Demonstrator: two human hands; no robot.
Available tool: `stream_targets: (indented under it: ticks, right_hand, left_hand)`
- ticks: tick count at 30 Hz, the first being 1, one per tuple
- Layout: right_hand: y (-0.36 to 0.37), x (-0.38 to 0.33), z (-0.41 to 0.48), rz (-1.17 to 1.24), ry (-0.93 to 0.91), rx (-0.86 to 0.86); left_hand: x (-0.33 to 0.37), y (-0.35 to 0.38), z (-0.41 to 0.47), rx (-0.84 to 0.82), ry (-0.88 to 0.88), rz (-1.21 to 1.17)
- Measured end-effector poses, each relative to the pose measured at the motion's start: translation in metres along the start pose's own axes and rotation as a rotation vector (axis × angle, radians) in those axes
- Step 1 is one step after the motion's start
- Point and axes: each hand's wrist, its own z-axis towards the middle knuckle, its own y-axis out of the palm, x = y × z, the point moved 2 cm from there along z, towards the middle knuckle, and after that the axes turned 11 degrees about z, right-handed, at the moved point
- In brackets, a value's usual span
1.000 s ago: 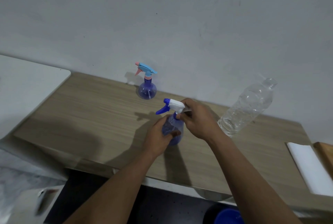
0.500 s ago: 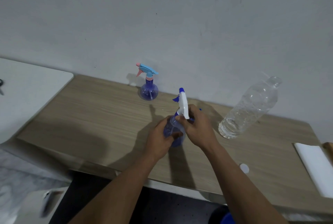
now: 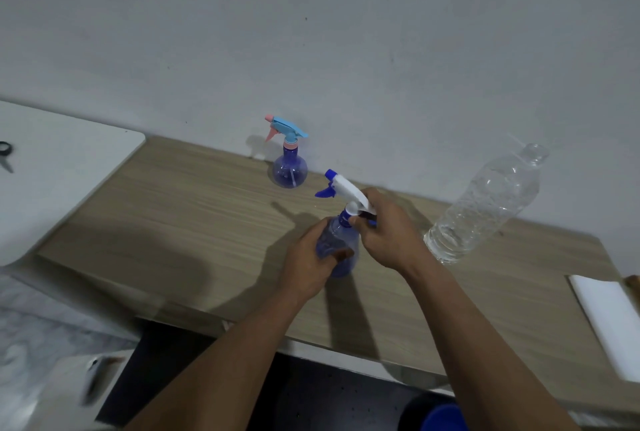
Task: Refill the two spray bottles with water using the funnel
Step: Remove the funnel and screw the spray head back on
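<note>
On the wooden tabletop (image 3: pixel 207 222), left hand (image 3: pixel 308 267) grips the blue spray bottle (image 3: pixel 337 247) body, right hand (image 3: pixel 384 229) pinches its white trigger head (image 3: pixel 348 189).

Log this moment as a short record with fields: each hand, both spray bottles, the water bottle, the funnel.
left hand: grips the body of the near spray bottle, held upright on the table
right hand: grips the spray head at its collar
far spray bottle: upright by the wall, head on, untouched
water bottle: clear, no cap on its neck, on the table at right
funnel: not in view
</note>
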Motion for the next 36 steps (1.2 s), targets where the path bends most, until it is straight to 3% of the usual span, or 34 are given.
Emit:
stream_targets:
  ticks: [10, 17, 21, 26, 36]
  right_hand:
    - [0.002, 0.002, 0.004, -0.050, 0.008, -0.023]
    - [0.023, 0.015, -0.005, 0.236, 0.075, 0.152]
    - [0.027, 0.021, -0.010, 0.252, -0.002, 0.154]
    - [0.031, 0.029, -0.005, 0.326, 0.064, 0.219]
    - [0.030, 0.028, -0.006, 0.270, 0.052, 0.189]
  left_hand:
    - [-0.005, 0.003, 0.003, 0.019, -0.013, 0.026]
    - [-0.006, 0.003, 0.001, 0.015, -0.037, -0.004]
    - [-0.001, 0.001, 0.001, 0.005, -0.009, -0.003]
    - [-0.004, 0.003, 0.001, 0.026, -0.006, 0.020]
    - [-0.005, -0.001, 0.003, 0.002, 0.003, 0.051]
